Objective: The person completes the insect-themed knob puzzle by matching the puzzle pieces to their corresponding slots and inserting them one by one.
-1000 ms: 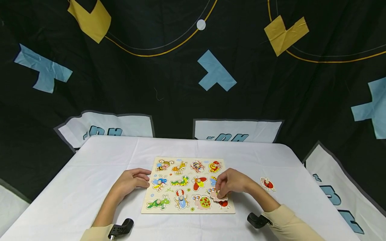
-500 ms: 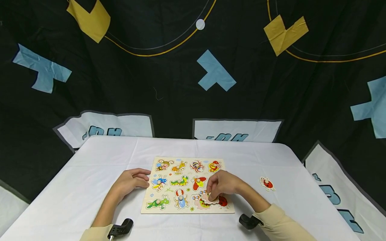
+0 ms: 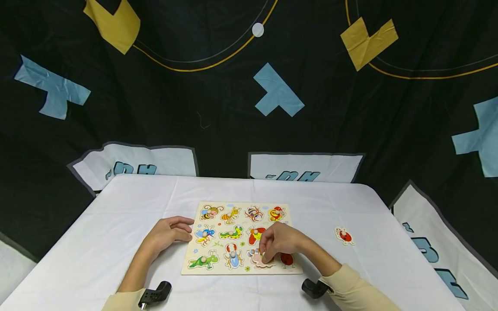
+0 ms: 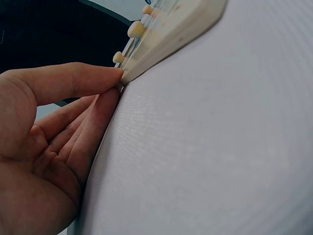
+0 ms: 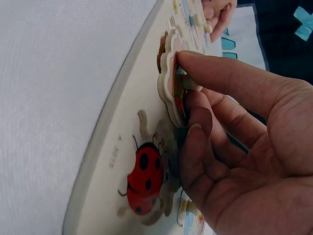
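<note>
My right hand pinches a wooden snail puzzle piece at the lower right of the peg puzzle board. The piece covers the printed snail, and its thick edge stands proud of the board in the right wrist view; part of it is hidden by fingers. Beside it, the ladybug recess holds no piece. My left hand rests at the board's left edge; in the left wrist view its thumb touches that edge, with the other fingers loosely bent below.
A loose ladybug piece lies on the white tablecloth right of the board. Several knobbed insect pieces, such as the green caterpillar, sit in the board. A black curtain hangs behind the table.
My right hand has moved left with the snail piece, from over the ladybug recess to the printed snail, and the piece sits lower. The left hand stays at the board's edge.
</note>
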A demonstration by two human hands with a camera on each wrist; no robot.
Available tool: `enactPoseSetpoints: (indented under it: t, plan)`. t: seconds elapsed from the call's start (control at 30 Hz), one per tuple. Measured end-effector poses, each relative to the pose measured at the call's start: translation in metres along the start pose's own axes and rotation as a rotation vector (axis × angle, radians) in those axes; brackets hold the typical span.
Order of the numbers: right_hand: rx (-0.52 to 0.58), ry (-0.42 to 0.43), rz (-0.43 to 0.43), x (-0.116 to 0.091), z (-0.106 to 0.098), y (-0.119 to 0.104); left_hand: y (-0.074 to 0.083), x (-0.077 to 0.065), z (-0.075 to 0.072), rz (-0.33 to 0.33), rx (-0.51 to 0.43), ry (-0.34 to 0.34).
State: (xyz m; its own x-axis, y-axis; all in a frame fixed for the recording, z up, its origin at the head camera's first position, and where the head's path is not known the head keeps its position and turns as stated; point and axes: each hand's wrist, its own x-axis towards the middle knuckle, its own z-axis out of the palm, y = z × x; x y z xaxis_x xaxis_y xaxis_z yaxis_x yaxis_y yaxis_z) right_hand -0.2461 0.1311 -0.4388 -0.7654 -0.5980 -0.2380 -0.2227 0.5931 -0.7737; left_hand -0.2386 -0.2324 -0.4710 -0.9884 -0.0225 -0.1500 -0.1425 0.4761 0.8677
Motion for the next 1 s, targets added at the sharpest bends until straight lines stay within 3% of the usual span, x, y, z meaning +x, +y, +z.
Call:
enactPoseSetpoints:
  t: [1.0]
  plan:
    - [0.007, 0.001, 0.017, 0.0026, 0.0088, -0.0026, -0.001, -0.0005, 0.0004, 0.008, -0.004, -0.001]
